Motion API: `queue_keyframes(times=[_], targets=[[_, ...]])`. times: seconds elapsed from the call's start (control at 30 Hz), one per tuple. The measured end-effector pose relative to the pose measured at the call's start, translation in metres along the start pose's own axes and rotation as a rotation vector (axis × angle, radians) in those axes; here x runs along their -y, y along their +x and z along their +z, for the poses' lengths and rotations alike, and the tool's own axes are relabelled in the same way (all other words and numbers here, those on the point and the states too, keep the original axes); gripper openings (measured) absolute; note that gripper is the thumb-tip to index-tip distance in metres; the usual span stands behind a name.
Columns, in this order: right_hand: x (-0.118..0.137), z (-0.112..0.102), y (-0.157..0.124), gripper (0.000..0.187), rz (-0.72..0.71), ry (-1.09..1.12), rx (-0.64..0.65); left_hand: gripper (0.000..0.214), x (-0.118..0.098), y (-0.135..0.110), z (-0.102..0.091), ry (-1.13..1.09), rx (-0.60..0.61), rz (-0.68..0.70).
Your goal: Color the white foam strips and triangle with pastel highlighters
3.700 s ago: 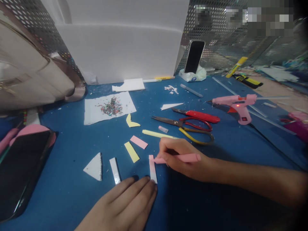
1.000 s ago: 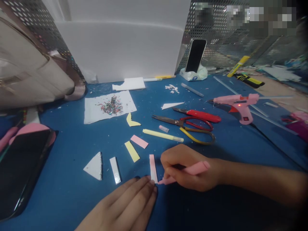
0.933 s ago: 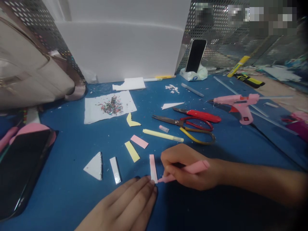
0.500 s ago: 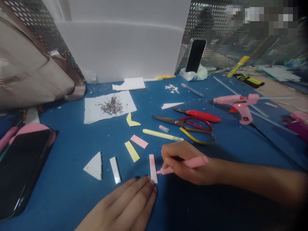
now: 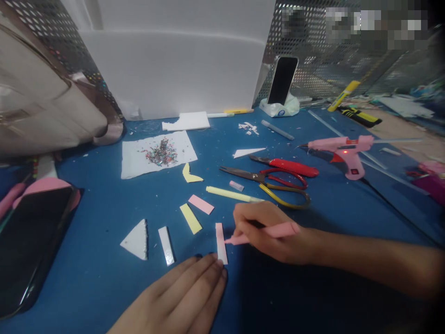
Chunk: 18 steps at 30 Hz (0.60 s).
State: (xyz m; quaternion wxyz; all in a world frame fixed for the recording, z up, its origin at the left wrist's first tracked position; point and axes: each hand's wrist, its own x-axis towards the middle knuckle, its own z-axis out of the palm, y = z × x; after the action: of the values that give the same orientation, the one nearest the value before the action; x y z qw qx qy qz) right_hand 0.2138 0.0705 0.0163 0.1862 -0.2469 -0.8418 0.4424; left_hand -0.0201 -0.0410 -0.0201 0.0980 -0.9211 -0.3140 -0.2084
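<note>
While the strip is pinned at its near end, colour is being laid along it.
Right hand: the right hand (image 5: 269,232) is closed in a writing grip around a pink marker (image 5: 264,233), its tip resting at the right edge of the strip.
Left hand: the left hand (image 5: 181,299) is laid flat and open on the blue table (image 5: 104,278); nothing is grasped, only fingertips (image 5: 217,265) are pressed on the strip's near end.
Strip: a small narrow strip (image 5: 220,242), pink over most of its length and paler at the near end, is lying flat on the table just ahead of the left fingertips and just left of the marker.
Handling: the strip is judged very light and thin, likely foam or card, easily skidded or creased by a sideways stroke; it is best held down at one end with flat fingers, or lifted by its long edges between fingertips.
Marker: light and rigid, it is best taken low on the barrel near the tip.
Neighbours: a white strip (image 5: 166,245), a white triangle (image 5: 136,240), a yellow strip (image 5: 190,218) and another pink strip (image 5: 200,204) are spread to the left.
Further off: scissors (image 5: 267,181), a yellow marker (image 5: 231,194) and a pink glue gun (image 5: 342,150) are seen beyond the right hand.
Far left: a dark phone (image 5: 28,241) is lying at the table edge.
</note>
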Motion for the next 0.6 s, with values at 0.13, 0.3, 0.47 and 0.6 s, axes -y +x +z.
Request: queue_keyframes(times=[0.13,0.3,0.47,0.6], targets=[[-0.0002,-0.0004,0.0003,0.021,-0.042,0.022,0.088,0.037,-0.0026,0.0001,-0.0006,-0.022,-0.009,-0.029],[-0.0016,0.0002,0.0004,0.022,-0.018,-0.029,-0.01,0.037,0.0004,0.0039,0.0014,-0.001,-0.012,-0.008],[-0.0021,0.0012,0.0016,0.02,-0.032,-0.053,-0.027,0.037,0.0001,0.0042,-0.0013,0.008,-0.01,-0.02],[-0.0023,0.0016,0.0021,0.019,-0.03,-0.054,-0.011,0.037,-0.0017,0.0038,-0.0027,0.013,-0.01,-0.018]])
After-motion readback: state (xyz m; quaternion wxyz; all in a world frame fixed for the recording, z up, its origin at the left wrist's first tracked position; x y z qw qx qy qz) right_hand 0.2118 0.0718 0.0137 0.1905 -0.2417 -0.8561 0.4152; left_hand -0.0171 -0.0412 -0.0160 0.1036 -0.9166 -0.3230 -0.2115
